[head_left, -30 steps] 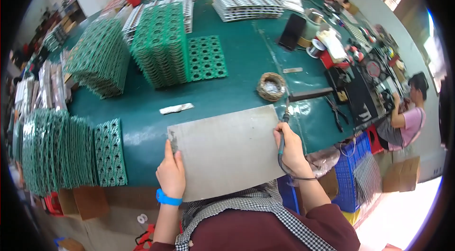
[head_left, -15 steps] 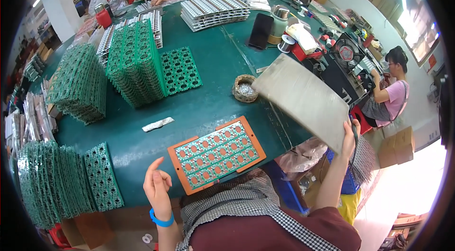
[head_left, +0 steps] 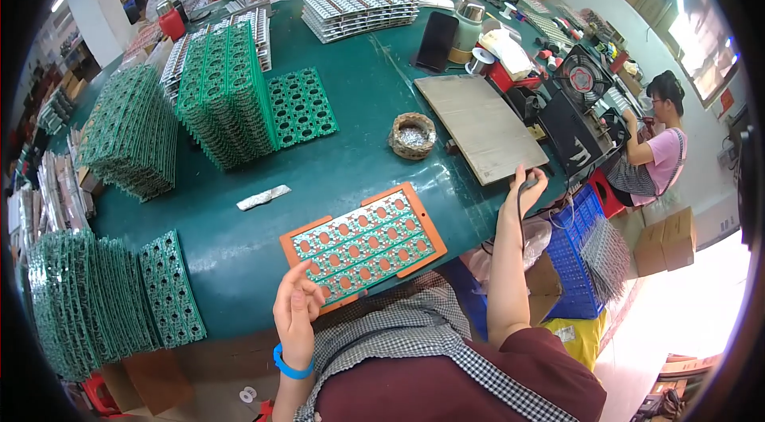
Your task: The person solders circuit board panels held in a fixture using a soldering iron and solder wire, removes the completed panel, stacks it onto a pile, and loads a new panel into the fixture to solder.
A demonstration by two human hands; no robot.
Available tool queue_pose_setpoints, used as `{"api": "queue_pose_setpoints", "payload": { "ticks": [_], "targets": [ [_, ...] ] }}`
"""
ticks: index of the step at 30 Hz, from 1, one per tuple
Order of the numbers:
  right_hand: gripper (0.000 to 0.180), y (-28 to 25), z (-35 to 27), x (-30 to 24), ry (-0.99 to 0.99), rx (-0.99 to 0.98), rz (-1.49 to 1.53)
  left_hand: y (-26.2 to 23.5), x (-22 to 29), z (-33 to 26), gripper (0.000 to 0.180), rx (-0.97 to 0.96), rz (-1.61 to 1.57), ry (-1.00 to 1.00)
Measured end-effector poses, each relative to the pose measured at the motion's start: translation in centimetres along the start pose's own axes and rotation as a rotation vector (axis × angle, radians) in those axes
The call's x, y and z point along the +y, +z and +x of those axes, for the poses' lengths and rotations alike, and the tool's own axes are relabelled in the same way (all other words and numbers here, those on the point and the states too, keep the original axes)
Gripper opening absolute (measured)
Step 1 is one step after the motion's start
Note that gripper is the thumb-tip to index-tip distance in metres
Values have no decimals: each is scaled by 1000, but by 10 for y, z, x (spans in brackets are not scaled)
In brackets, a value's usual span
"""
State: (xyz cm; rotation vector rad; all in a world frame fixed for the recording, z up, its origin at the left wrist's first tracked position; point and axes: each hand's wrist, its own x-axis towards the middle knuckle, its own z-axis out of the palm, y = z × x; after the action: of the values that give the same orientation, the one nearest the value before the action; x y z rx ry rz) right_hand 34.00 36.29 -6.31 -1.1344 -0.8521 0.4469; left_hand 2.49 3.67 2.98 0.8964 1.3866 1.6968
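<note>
An orange frame (head_left: pixel 420 211) lies flat near the table's front edge with a panel of green and white circuit boards (head_left: pixel 362 247) in it, dotted with round orange openings. My left hand (head_left: pixel 299 314) is at the frame's near left corner, its fingers loosely extended and holding nothing. Whether the fingertips touch the boards I cannot tell. A flat grey metal plate (head_left: pixel 482 123) lies to the right. My right hand (head_left: pixel 526 187) is closed at its near edge, around what looks like a dark handle with a cord (head_left: pixel 520 219) running down along the wrist.
Tall stacks of green circuit boards (head_left: pixel 219 95) stand on the left. A small round tub (head_left: pixel 412 137) of silvery bits and a crumpled white strip (head_left: pixel 264 197) lie mid-table. Behind are a phone (head_left: pixel 437 41), a fan (head_left: pixel 584 75) and stacked white boards (head_left: pixel 360 9). Other people work around the table.
The metal plate has gone from raised and tilted to lying lower at the table's right side, my right hand moving with it. My left hand has moved right to the frame's corner.
</note>
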Motion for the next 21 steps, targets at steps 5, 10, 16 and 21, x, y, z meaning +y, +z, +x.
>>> {"api": "queue_pose_setpoints", "payload": {
  "ticks": [5,10,16,21],
  "targets": [
    [26,13,-75,-109,-375,-164,32,5,0,-1,43,-24,-138,-39],
    [45,13,-163,-172,-635,-1116,179,46,12,19,51,-143,-333,-110],
    [42,23,-215,-186,-585,-1280,291,62,6,19,49,-45,-345,-61],
    [40,9,-194,-190,-465,-1023,356,46,3,-3,41,-248,-38,-82]
  ]
}}
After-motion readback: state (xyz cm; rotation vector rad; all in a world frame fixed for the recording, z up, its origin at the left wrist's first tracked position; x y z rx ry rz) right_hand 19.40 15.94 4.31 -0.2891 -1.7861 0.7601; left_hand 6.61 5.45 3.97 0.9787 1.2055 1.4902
